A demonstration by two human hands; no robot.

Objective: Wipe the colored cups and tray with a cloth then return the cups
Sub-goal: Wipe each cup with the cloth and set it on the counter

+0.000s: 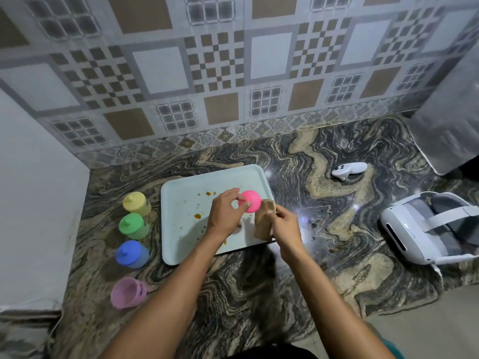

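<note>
Wiping pink cup (250, 201) right now. Holding it in left hand (225, 216), fingers and thumb curled round it, lifted above tray (181, 187), probably to let the wipe reach all round. Showing rounded end to camera; mouth not seen. Pinching bunched cloth (264, 221) in right hand (285, 225), fingers closed on it, set at or just beside cup's right side; cannot tell actual contact.

Parked off tray, on counter (324, 151) to its left, in a near column: yellow cup (136, 202), green cup (133, 225), blue cup (131, 253), lilac cup (127, 292). Likely put there to free tray for wiping. Noting lilac one tilted, opening showing.

Seeing orange-brown stains (198, 216) on tray, so judging tray not wiped yet.

Ignoring headset (427, 226) and controller (348, 171), well apart on right; not part of job.

Judging progress as early to middle: tray wipe and cup return not yet done. Possible slip: losing cup from grip while rubbing, dropping onto dirty tray.
</note>
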